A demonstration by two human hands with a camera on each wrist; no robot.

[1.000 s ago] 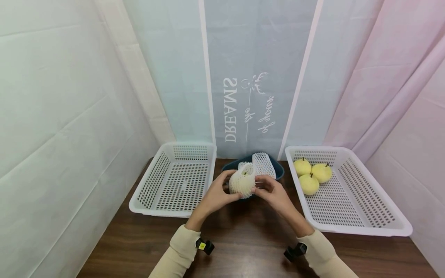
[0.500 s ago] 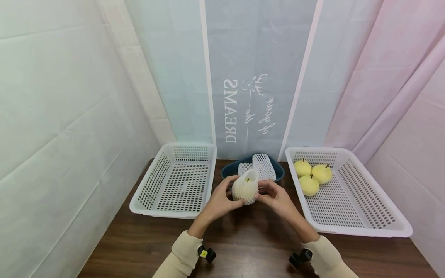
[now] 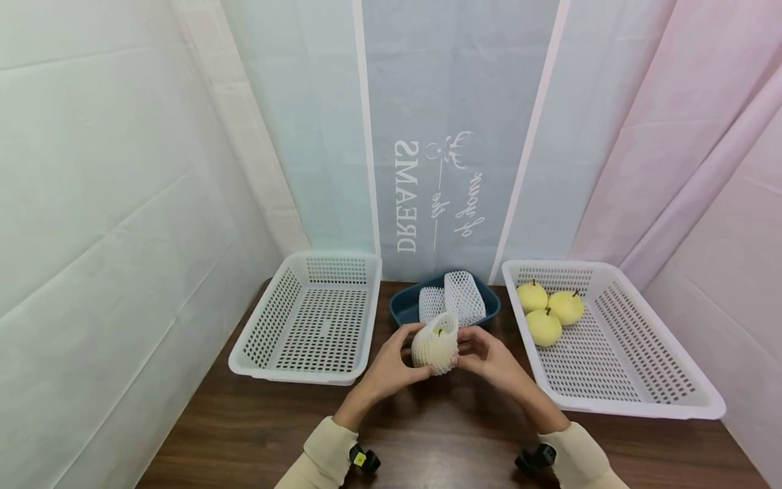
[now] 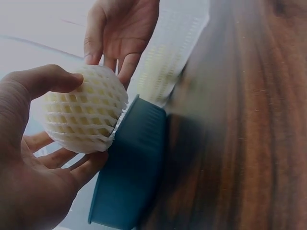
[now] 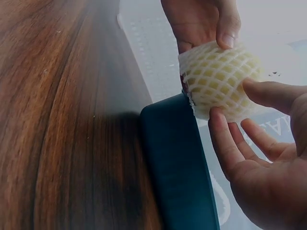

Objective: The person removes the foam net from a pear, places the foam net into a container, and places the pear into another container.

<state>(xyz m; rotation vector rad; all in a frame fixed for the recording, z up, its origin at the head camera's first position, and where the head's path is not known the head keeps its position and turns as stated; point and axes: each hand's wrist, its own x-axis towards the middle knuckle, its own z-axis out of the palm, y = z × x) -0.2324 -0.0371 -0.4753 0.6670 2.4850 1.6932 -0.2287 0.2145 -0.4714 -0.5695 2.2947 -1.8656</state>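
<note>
Between both hands, above the table, is a yellow pear (image 3: pixel 439 332) inside a white foam net sleeve (image 3: pixel 432 351). Its stem shows through the sleeve's open top in the head view. My left hand (image 3: pixel 392 363) grips the wrapped pear from the left, thumb on the near side and fingers curled round it. From the other side my right hand (image 3: pixel 491 358) pinches the sleeve between thumb and fingers. The left wrist view shows the netting (image 4: pixel 86 110) stretched over the pear's body; in the right wrist view the right thumb presses the netting (image 5: pixel 220 81).
Behind the hands stands a blue basin (image 3: pixel 403 309) with foam net sleeves (image 3: pixel 464 299) in it. To the left is a white perforated basket (image 3: pixel 324 326). On the right another white basket (image 3: pixel 617 367) holds three yellow pears (image 3: pixel 544 327). Both rest on a dark wooden table (image 3: pixel 421 441).
Both hands have drawn the wrapped pear toward the body and slightly right, away from the basin. More of the basin and its sleeves now shows. The grip looks the same.
</note>
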